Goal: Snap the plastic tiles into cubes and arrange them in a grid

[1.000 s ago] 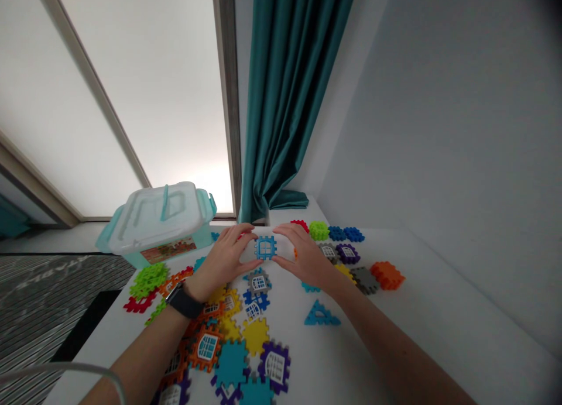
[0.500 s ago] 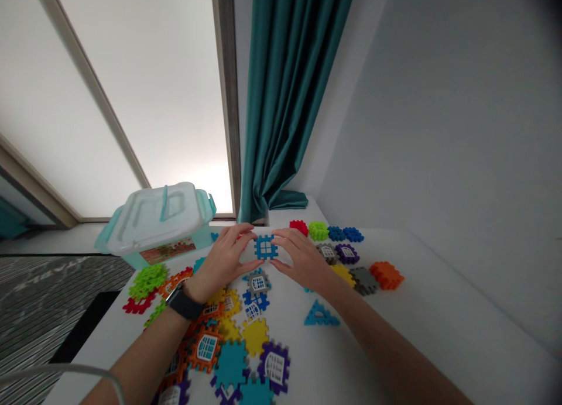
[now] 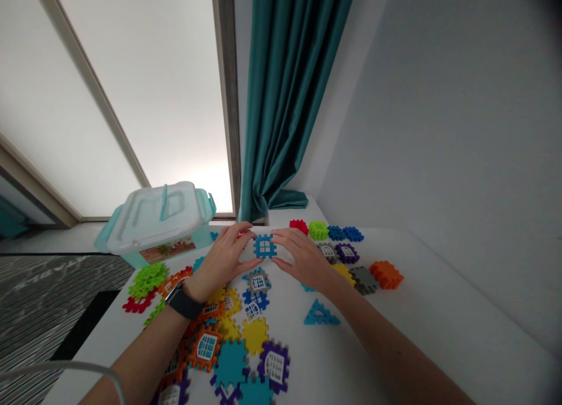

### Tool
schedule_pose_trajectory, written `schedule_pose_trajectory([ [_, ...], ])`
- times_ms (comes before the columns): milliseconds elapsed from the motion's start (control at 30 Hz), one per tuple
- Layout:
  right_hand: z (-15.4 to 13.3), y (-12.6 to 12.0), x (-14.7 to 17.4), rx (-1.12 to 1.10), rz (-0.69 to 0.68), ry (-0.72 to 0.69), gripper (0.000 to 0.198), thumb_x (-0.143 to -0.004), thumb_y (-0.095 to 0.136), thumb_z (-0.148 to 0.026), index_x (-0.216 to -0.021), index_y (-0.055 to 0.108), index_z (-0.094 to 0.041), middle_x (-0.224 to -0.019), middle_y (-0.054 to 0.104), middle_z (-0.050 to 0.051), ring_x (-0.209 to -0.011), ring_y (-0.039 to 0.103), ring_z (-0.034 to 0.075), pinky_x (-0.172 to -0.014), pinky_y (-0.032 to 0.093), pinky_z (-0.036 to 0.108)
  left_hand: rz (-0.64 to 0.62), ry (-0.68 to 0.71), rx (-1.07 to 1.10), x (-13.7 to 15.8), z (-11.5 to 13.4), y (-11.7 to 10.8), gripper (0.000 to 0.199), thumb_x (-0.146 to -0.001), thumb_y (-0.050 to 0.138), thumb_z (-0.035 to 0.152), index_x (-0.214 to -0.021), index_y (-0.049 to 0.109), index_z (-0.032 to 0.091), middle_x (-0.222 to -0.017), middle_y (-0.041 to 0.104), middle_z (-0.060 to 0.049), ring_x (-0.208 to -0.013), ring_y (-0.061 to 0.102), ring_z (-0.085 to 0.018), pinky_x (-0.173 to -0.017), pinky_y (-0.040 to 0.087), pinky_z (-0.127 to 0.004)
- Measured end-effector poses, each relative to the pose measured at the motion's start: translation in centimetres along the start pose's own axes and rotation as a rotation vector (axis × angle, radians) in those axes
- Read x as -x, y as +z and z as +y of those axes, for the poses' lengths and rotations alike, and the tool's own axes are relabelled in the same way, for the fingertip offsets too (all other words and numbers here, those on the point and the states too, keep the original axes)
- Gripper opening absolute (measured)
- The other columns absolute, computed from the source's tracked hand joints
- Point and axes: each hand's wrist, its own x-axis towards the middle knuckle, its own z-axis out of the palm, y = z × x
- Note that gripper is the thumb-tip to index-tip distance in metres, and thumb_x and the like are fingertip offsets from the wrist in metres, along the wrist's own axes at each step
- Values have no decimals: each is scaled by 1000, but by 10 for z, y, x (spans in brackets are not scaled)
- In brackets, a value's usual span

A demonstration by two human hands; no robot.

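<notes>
A blue interlocking tile (image 3: 264, 247) with a four-pane window is held upright just above the table's far part. My left hand (image 3: 225, 253), with a dark watch on the wrist, pinches the tile's left side between thumb and fingers. On the opposite side, my right hand (image 3: 302, 257) is closed on the right edge in the same way. Below the tile lie a grey window tile (image 3: 257, 281) and a blue tile (image 3: 262, 300). A blue triangular piece (image 3: 320, 314) rests flat under my right forearm. A red piece behind my left fingers is mostly hidden.
A lidded turquoise box (image 3: 162, 218) stands at the back left. Many mixed tiles, including a teal one (image 3: 230, 363) and an orange window tile (image 3: 205, 347), lie in front. Sorted stacks, such as an orange stack (image 3: 386, 275), sit at the right. A pale cable crosses the lower left.
Both hands keep their hold on the blue window tile, which has shifted very slightly left and up. The pieces on the table look unmoved.
</notes>
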Motion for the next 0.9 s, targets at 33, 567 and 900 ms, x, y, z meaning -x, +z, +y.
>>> schedule_pose_trajectory([
  [33,0,0,0,2,-4,-1,34,-96,62,-27,-129,58,-22,-131,65,14,-125,60,29,-108,50,54,-2,0,0,0,0,0,42,-91,69,42,-126,57,20,-134,56,-15,-123,56,-32,-103,50,-52],
  [567,-5,-1,2,23,88,-41,12,-100,57,-22,-104,68,-25,-122,69,10,-120,62,26,-106,50,49,-129,-255,385,-6,12,7,20,-94,64,41,-102,66,22,-117,57,-8,-114,60,-24,-105,50,-44],
  [900,7,-3,-3,-510,-75,594,19,-91,62,-36,-84,65,-19,-93,67,6,-87,65,20,-76,55,33,-237,-293,610,-7,6,7,25,-100,51,41,-98,69,24,-115,68,-6,-110,65,-22,-96,56,-39],
])
